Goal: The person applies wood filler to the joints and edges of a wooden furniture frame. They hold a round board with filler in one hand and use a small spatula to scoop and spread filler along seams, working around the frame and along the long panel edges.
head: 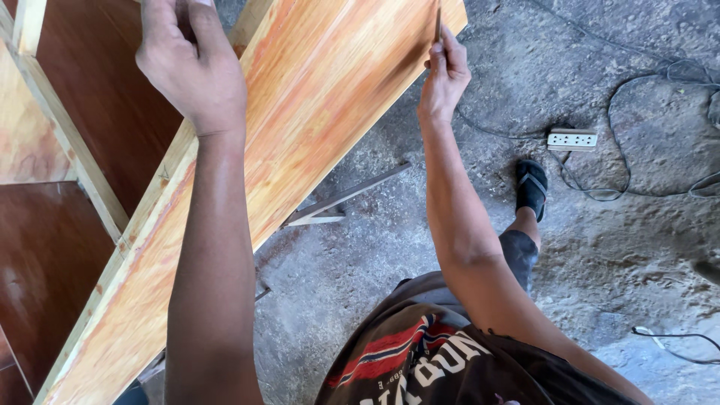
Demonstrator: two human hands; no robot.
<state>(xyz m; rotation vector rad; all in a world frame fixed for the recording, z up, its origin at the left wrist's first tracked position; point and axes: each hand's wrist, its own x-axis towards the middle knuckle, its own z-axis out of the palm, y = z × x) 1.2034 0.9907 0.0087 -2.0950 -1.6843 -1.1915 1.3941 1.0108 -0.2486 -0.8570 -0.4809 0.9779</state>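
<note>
Orange-grained wooden board, left hand gripping its far edge, right hand pinching a thin pencil, both arms outstretched

No packages here, no labels, no signs, no screens. Wood, bare concrete floor and cables fill the view, and none of it carries a tag or sticker that shows. The nearest thing to the subject is the print on the person's dark shirt at the bottom edge: white block lettering running slantwise across the chest, with red and blue stripes beside it on the left, partly cut off by the frame. The white power strip on the floor shows no label from this angle.
</note>
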